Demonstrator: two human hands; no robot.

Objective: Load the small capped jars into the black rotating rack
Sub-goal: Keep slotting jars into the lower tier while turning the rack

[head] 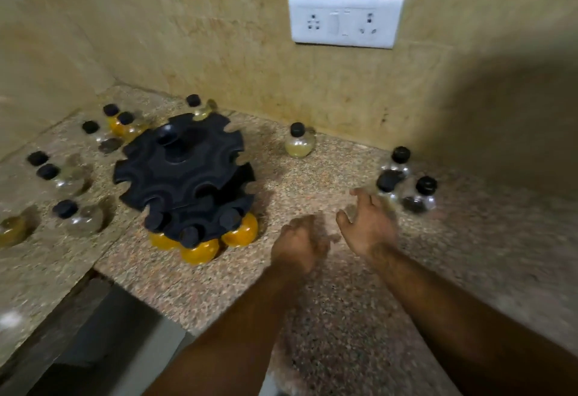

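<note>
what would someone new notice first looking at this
Most likely the black rotating rack left of centre on the speckled counter, with three orange-filled jars hanging in its lower tier at the front while the upper slots look empty. Next, two bare hands, the left hand and right hand, both empty, the right near a cluster of three capped jars. A white socket plate stands out on the wall.
</note>
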